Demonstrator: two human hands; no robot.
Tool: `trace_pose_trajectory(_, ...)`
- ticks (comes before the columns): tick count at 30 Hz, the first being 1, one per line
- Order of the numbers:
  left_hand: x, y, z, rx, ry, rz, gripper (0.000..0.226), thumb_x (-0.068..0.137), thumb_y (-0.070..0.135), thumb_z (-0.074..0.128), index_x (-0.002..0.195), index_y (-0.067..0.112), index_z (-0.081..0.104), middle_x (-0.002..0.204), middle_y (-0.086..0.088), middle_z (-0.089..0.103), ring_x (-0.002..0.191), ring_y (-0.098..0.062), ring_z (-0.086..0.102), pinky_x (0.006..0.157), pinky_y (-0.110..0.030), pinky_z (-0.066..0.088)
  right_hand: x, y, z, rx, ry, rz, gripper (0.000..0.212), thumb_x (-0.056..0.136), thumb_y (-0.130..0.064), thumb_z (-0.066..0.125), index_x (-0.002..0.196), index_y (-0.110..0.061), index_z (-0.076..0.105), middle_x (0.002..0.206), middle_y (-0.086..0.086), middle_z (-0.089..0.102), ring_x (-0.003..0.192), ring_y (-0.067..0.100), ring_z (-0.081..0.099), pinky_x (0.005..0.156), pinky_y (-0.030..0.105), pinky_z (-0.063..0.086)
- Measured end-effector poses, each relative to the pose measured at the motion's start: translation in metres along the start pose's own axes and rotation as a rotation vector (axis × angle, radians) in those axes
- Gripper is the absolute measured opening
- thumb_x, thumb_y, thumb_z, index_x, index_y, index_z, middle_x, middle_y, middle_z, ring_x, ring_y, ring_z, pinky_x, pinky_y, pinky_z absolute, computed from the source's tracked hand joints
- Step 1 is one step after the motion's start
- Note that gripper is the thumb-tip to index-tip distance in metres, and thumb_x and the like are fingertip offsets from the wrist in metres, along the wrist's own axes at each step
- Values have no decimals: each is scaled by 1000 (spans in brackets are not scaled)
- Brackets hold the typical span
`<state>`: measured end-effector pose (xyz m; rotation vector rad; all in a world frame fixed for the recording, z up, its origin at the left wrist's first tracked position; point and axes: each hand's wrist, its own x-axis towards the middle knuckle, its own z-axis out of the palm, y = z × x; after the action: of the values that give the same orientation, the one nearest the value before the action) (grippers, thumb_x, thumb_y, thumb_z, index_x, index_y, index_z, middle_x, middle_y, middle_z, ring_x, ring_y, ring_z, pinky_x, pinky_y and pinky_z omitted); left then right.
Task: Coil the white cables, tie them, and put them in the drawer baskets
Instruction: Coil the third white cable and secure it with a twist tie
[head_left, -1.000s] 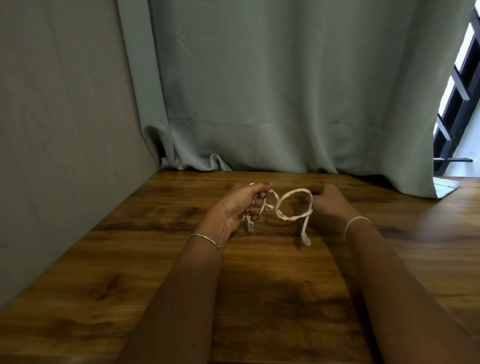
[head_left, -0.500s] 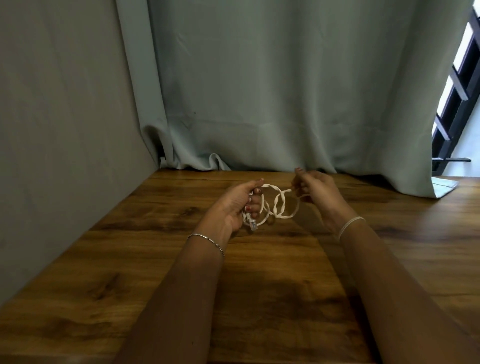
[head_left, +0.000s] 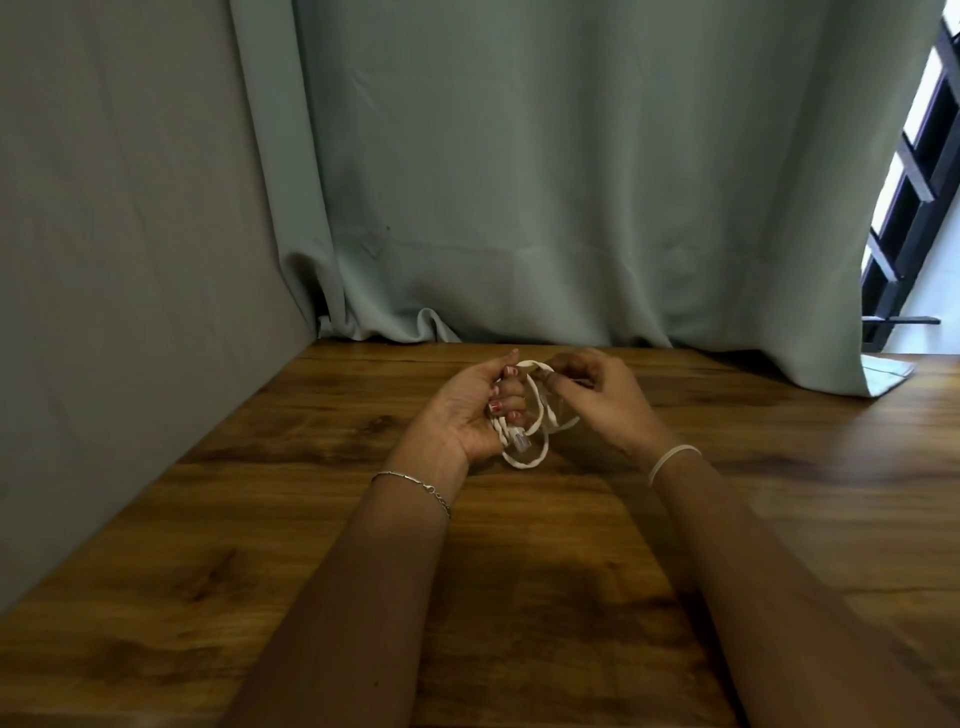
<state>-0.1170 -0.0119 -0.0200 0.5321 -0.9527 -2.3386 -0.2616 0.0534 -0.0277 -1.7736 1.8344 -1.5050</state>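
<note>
"Holding the white cable (head_left: 521, 464) where, exactly?"

"Just above the table (head_left: 779, 467), between the two hands, towards its far edge. The left hand (head_left: 467, 410) has its fingers curled round the gathered turns, with a plug (head_left: 521, 442) poking out below them. The right hand (head_left: 602, 400) pinches a strand at the top of the loop, thumb against forefinger."

"Which hand is nearer the bundle?"

"The left; the coil sits in it. The loops hang long-ways, top to bottom, and open toward the right hand, so I'd guess any further turn has to be fed leftward over those fingers."

"Different from a second ago?"

"Yes. Then one wide loop stretched sideways between the hands, with a plug dangling free by the right one. Now the hands are closer together and the loops are bunched against the left palm (smaller, tidier)."

"Tied yet?"

"Not that I can see. A pale band (head_left: 672, 457) sits on the right wrist; perhaps it's meant for that. No drawer baskets in sight."
</note>
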Motion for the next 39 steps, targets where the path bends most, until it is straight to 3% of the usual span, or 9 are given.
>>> trace_pose_trajectory(5, -4, -3, 5, 31, -84, -70, 40, 98, 29, 48, 63, 11, 53, 41, 8, 32, 31, -4, 26, 35, -15, 23, -1, 6, 2, -352, 93, -220, 15, 92, -14, 59, 103, -13, 69, 98, 2, 67, 90, 17, 61, 79, 36, 53)
trace_pose_trajectory(10, -7, -5, 10, 93, -146, -106, 40, 100, 37, 43, 68, 12, 49, 42, 8, 31, 32, -3, 26, 37, -15, 23, -3, 6, 2, -597, 178, -299, 17, 95, -24, 53, 106, -19, 65, 99, -2, 68, 90, 16, 60, 69, 23, 36)
trace_pose_trajectory(14, -8, -5, 13, 81, -213, -124, 52, 97, 51, 43, 65, 11, 51, 43, 7, 32, 33, -5, 27, 36, -16, 26, -4, 0, 2, -576, 139, -289, 15, 82, -28, 69, 96, -25, 64, 91, -7, 67, 82, 11, 59, 64, 24, 39)
trace_pose_trajectory(20, -16, -6, 24, 39, -364, -71, 37, 91, 37, 51, 63, 13, 49, 39, 8, 33, 30, -4, 28, 38, -14, 22, -3, 3, 0, -318, -49, -142, 20, 69, -36, 73, 70, -18, 67, 63, 1, 69, 61, 17, 67, 57, 43, 55)
trace_pose_trajectory(26, -8, -10, 26, -214, -254, 147, 41, 100, 32, 43, 66, 12, 50, 40, 7, 33, 32, -5, 30, 36, -16, 30, -5, -7, 5, -415, -165, -66, 10, 73, -28, 72, 75, -19, 69, 69, -1, 70, 66, 17, 66, 60, 39, 55)
trace_pose_trajectory(30, -6, -5, 25, -379, -183, 340, 39, 101, 30, 39, 68, 12, 49, 43, 6, 33, 34, -5, 30, 40, -17, 30, -6, -18, 11, -567, -229, -8, 16, 89, -27, 57, 74, -22, 54, 73, -3, 59, 66, 15, 54, 53, 27, 37)
trace_pose_trajectory(32, -6, -1, 24, -415, -162, 418, 38, 101, 31, 38, 70, 12, 48, 43, 6, 34, 35, -5, 31, 42, -17, 32, -4, -16, 16, -575, -264, -15, 7, 90, -22, 54, 96, -20, 57, 90, 4, 65, 80, 23, 59, 62, 27, 39)
trace_pose_trajectory(34, -4, 4, 21, -459, -116, 488, 39, 103, 30, 37, 70, 13, 48, 45, 6, 34, 36, -6, 31, 44, -18, 32, -5, -18, 18, -593, -315, -4, 30, 89, -19, 56, 118, -17, 51, 105, 8, 65, 96, 28, 61, 70, 30, 40)
trace_pose_trajectory(39, -1, 23, 0, -479, 27, 625, 39, 104, 30, 35, 69, 16, 46, 48, 5, 36, 41, -7, 33, 55, -22, 32, -7, -23, 9, -605, -394, -14, 23, 95, -23, 53, 117, -22, 58, 104, 2, 65, 95, 23, 62, 75, 33, 48)
